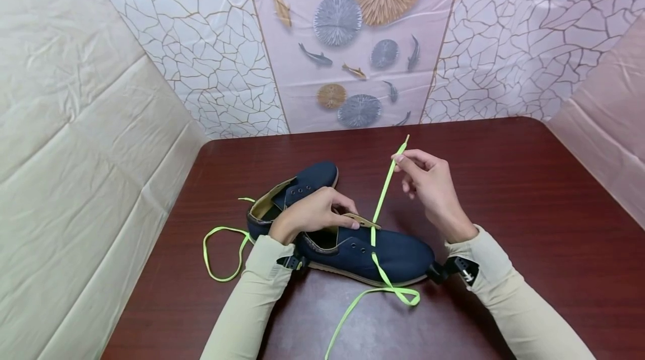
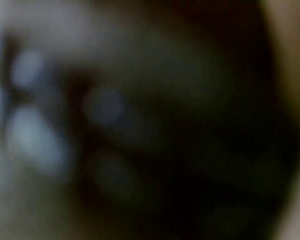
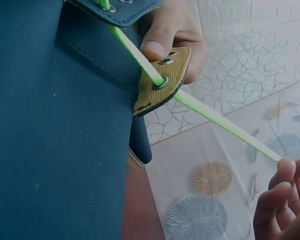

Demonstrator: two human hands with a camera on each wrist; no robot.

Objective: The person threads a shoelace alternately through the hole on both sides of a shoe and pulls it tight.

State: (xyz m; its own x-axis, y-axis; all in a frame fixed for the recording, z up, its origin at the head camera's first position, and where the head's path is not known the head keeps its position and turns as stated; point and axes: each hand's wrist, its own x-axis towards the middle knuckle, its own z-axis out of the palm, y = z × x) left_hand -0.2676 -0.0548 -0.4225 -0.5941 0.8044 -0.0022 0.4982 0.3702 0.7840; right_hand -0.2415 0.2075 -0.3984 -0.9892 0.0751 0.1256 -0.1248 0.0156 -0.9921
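Observation:
A navy blue shoe [image 1: 400,248] lies on the table, toe to the right. My left hand [image 1: 314,211] pinches its far eyelet flap [image 1: 364,220], folded back so the tan lining shows in the right wrist view. A neon green shoelace [image 3: 215,118] passes through an eyelet of that flap and crosses to the near side. My right hand [image 1: 430,183], raised above the table beyond the toe, pinches the lace close to its tip and stretches it taut. The lace's other end trails over the shoe's near side onto the table. The left wrist view is dark and blurred.
A second navy shoe [image 1: 318,174] sits behind the left hand, with another green lace [image 1: 205,248] looped on the table at its left. The dark red-brown table [image 1: 529,192] ends at a patterned cloth backdrop [image 1: 322,69]; plain cloth [image 1: 90,181] hangs at the left.

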